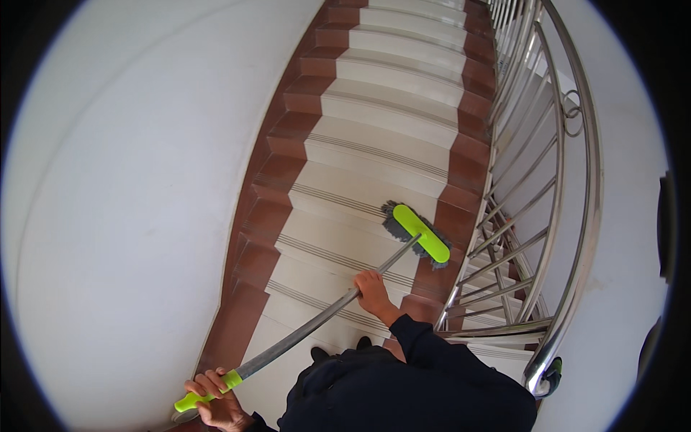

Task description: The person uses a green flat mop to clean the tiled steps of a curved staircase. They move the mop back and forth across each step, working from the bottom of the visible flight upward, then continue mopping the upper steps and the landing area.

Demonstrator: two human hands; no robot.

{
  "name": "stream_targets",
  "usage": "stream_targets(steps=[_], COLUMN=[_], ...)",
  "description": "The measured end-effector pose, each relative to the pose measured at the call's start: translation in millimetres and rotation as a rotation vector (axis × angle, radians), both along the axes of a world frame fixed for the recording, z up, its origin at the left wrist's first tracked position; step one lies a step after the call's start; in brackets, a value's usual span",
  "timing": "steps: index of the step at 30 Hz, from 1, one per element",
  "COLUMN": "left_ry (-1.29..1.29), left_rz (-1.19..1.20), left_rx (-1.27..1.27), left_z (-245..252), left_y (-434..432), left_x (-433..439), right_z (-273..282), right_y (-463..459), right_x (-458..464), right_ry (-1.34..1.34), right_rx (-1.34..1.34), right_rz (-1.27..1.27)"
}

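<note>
A dust mop with a lime-green head plate (pixel 421 233) and grey fringe (pixel 395 229) rests on a stair tread before me, towards the railing side. From it the grey metal pole (pixel 302 330) runs down to the left and ends in a lime-green grip (pixel 231 379). My left hand (pixel 217 400) is wrapped around that grip near the wall. Further along, my right hand (pixel 372 294) holds the pole closer to the mop head. The fringe's underside is hidden by the plate.
Cream stairs (pixel 372 173) with red-brown borders curve upward. A white wall (pixel 129 205) bounds the left. At the right stands a stainless-steel railing (pixel 594 178), with a dark cloth-like item (pixel 549 378) at its lower end. Lower steps (pixel 486 270) show through the bars. My dark shoes (pixel 319 353) are below me.
</note>
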State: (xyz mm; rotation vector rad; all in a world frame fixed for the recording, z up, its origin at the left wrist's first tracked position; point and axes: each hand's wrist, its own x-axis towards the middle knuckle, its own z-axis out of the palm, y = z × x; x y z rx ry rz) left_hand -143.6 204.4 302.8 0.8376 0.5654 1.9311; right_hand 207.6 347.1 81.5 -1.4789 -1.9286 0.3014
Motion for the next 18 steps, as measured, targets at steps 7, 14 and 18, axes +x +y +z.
stream_targets(steps=[7, 14, 18], left_ry=[0.015, 0.130, 0.066], left_rz=[0.113, 0.162, 0.271], left_rx=[0.039, 0.063, 0.021], left_z=[-6, 1, 1], left_y=[-39, -41, -35], left_x=[-19, -48, -65], right_z=[-14, -4, 0], right_y=[37, 82, 70], right_x=[-45, -100, -105], right_ry=[-0.082, -0.085, -0.033], right_rx=[-0.085, -0.066, -0.086], right_rz=[0.258, 0.340, 0.323])
